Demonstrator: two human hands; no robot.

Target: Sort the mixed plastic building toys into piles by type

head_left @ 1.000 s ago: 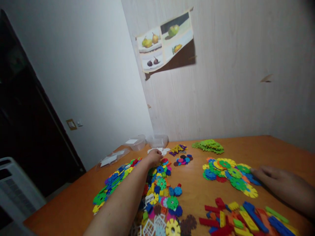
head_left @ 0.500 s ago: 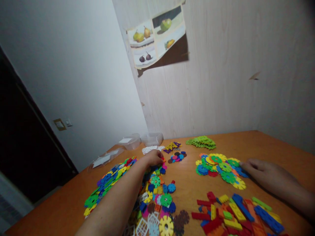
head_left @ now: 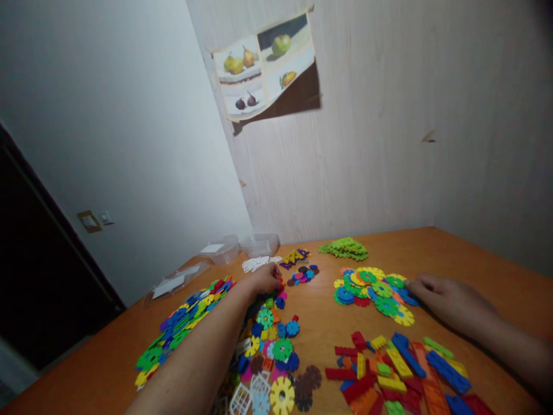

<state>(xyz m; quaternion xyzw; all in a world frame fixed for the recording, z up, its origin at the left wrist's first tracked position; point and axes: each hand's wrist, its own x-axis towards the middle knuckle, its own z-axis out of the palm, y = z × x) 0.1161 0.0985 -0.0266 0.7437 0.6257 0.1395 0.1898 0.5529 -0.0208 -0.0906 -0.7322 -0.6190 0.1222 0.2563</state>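
On the far left of the orange wooden table: a long row of flat blue, green and yellow plastic pieces. Behind it, clear plastic tubs by the wall.

Next, the left hand, still reaching out to the far end of the mixed heap of little coloured gear pieces. Same spot as a moment ago, close to the white net-like pieces. Fingers curled down onto the heap. Hard to tell whether pinching a piece or only touching.

Just right of that hand, a small bunch of dark, pink and blue pieces. Untouched.

Further right, the pile of round flower-shaped discs in green, yellow and blue. On its right edge, the right hand, still lying flat and loose, holding nothing.

Near right: long red, blue and yellow bricks.

Only a small slide of everything to the left in the view. No pile moved, no piece lifted. Likely still picking and sorting, both hands well apart.
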